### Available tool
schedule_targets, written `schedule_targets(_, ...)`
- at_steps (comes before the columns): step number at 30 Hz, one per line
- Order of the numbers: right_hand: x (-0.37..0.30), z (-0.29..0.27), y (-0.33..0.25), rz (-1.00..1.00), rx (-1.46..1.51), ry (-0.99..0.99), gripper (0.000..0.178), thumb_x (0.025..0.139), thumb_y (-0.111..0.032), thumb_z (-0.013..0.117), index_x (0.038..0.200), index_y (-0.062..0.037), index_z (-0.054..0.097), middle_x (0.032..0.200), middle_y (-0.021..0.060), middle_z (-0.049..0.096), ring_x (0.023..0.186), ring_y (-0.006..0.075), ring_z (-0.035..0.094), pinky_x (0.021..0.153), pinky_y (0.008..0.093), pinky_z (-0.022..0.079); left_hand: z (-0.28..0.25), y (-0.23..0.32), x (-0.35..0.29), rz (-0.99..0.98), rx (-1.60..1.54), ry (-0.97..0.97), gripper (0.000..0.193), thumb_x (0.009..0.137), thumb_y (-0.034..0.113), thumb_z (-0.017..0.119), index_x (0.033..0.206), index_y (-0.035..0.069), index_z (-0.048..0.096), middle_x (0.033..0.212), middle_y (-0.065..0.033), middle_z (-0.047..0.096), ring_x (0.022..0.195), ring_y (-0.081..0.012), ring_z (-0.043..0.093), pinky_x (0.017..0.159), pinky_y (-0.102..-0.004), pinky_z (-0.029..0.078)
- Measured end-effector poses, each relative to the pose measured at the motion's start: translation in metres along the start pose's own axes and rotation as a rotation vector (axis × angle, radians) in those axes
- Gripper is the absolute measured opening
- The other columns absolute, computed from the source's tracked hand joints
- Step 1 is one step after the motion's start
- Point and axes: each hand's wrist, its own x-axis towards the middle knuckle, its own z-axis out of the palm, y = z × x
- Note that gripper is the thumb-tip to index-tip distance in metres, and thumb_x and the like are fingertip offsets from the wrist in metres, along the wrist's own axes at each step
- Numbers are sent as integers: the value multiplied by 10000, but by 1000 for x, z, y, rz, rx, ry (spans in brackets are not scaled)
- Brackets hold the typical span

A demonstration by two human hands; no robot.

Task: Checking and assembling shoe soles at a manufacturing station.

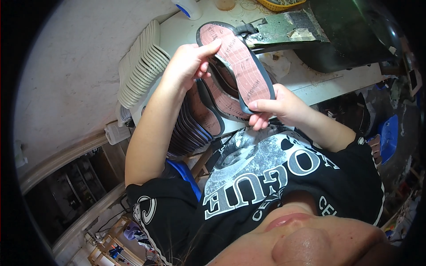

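Both my hands hold one shoe insole (242, 62), pink with printed marks and a dark rim, tilted above the table. My left hand (188, 65) pinches its upper left edge, thumb on the pink face. At the heel end, my right hand (279, 106) grips with the thumb on top and fingers curled beneath. Below it lies another pink insole (216, 95), partly hidden by the held one. Just left of that, a stack of dark-edged pink insoles (202, 113) leans in a row.
A stack of pale insoles (144, 64) stands against the wall at the left. On the white table (324, 86) are a worn green board (284, 29), a yellow basket (284, 5) and a white bottle (188, 9) at the back. A blue plastic piece (388, 139) is at the right.
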Motion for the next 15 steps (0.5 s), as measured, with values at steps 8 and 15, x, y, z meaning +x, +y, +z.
schedule_targets(8,10,18,-10,-165,180,129,284,914,-220,617,963,59,645,776,149,687,633,161,675,569,230,525,-26,19,39,-136,205,-152,602,736,541,756,882,-33,648,490,7,513,401,-65,420,420,-205,377)
schedule_targets(15,28,25,-25,-244,271,112,275,932,-217,588,975,49,645,799,151,689,670,167,681,612,244,542,-50,52,79,704,837,-89,818,770,514,722,1343,-17,480,1466,-199,360,1353,-290,354,1123,-391,264)
